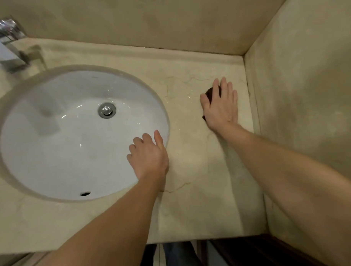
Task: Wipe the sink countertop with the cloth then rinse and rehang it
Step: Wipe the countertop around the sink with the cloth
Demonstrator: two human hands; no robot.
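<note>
I see the right hand [221, 107] with its fingers [223, 85] spread flat and extended, palm down, pressing a dark brown cloth [210, 91] against the beige marble table [191, 156]; they lie open over the cloth and do not curl round it. Only two small parts of the cloth show, one between thumb and forefinger and one at the heel of the thumb, so I cannot tell its shape or how it is folded. The cloth sits at about three o'clock from the white oval sink basin [71, 136], near the right side wall [308, 88] and well clear of the basin rim. My left hand [149, 155] rests palm down at the basin's edge at roughly four o'clock, its fingers [138, 141] loosely bent and apart, reaching over the white bowl and holding nothing, while the thumb lies along the rim. In the bowl, the round chrome drain plug [107, 110] lies toward twelve o'clock of the left hand, and an overflow slot [85, 194] shows at six o'clock of the basin. A blurred chrome faucet [4, 49] stands at about ten o'clock, at the picture's far left.
</note>
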